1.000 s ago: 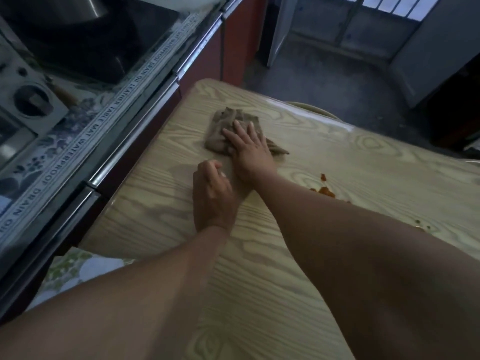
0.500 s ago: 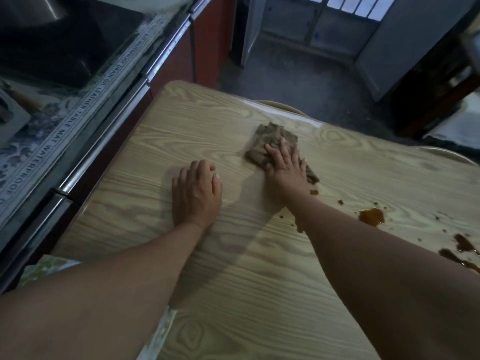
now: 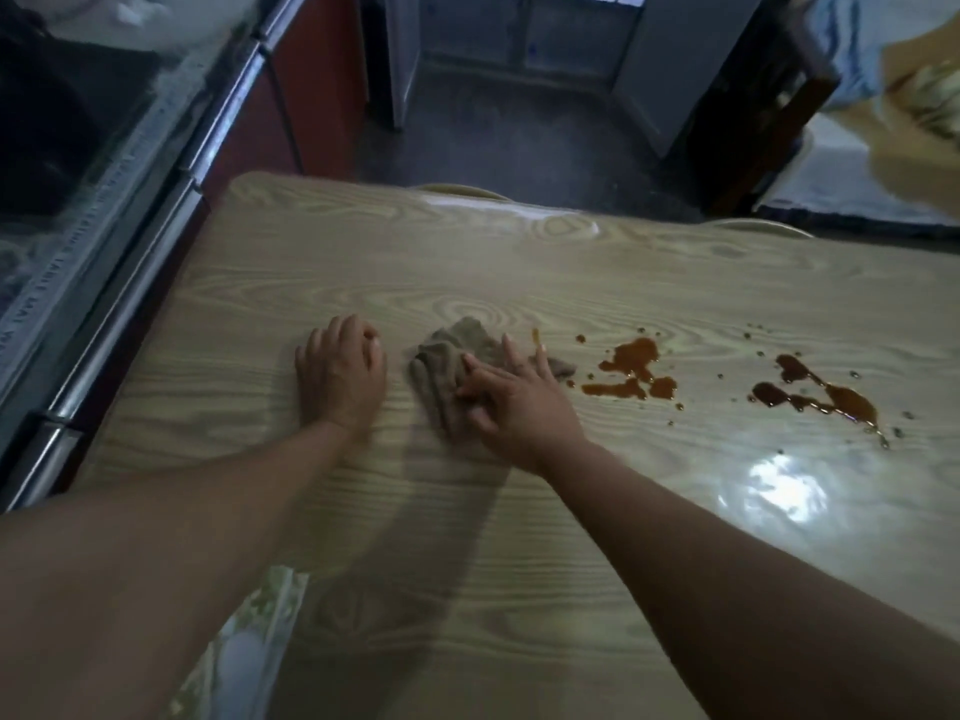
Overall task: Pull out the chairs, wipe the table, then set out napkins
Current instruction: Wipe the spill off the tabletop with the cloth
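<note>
Here, the left hand (image 3: 340, 374) rests palm-down on the wood-grain worktop (image 3: 467, 262), fingers close together, holding nothing. At its 3 o'clock, the right hand (image 3: 519, 407) presses the crumpled brown cloth (image 3: 441, 363) with fingers spread. The sauce spill (image 3: 631, 368) lies at the cloth's 3 o'clock, running left to right and nearer the right hand. A second puddle (image 3: 815, 394) lies beyond. Only slivers of the chair backs (image 3: 457, 192) show.

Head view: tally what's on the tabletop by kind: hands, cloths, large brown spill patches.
2 hands: left hand, right hand
1 brown cloth
2 large spill patches, small droplets not counted
Total: 5
</note>
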A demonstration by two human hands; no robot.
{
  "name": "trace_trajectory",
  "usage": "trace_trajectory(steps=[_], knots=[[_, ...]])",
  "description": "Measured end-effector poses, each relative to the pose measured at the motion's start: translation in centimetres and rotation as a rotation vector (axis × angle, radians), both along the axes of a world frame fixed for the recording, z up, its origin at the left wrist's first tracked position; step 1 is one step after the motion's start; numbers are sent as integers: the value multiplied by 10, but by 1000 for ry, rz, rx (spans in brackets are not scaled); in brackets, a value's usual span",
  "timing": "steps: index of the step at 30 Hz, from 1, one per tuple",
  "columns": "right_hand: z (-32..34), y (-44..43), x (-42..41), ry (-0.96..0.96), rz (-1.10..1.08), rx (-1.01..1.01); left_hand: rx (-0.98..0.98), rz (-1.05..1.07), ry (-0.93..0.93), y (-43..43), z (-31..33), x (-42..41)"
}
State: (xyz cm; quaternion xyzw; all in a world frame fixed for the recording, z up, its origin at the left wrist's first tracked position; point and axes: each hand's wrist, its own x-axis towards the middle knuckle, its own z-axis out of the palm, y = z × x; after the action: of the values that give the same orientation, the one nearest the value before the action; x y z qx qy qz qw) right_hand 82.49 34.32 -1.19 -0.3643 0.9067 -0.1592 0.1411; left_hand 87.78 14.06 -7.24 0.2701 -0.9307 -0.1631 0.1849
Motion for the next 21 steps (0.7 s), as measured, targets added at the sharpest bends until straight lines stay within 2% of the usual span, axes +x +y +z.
trace_trajectory(steps=[3,6,9,13,21], knots=[[9,-16,19,13,-226,27,236,25,92,16,3,-24],[-30,-28,34,94,-212,27,387,65,192,35,6,-48],[-59,-29,27,162,-206,59,307,81,217,46,1,-57],[-58,-36,-10,192,-175,85,125,55,106,49,-6,-56],[-51,-39,-88,121,-231,216,64,31,85,51,-7,-56]])
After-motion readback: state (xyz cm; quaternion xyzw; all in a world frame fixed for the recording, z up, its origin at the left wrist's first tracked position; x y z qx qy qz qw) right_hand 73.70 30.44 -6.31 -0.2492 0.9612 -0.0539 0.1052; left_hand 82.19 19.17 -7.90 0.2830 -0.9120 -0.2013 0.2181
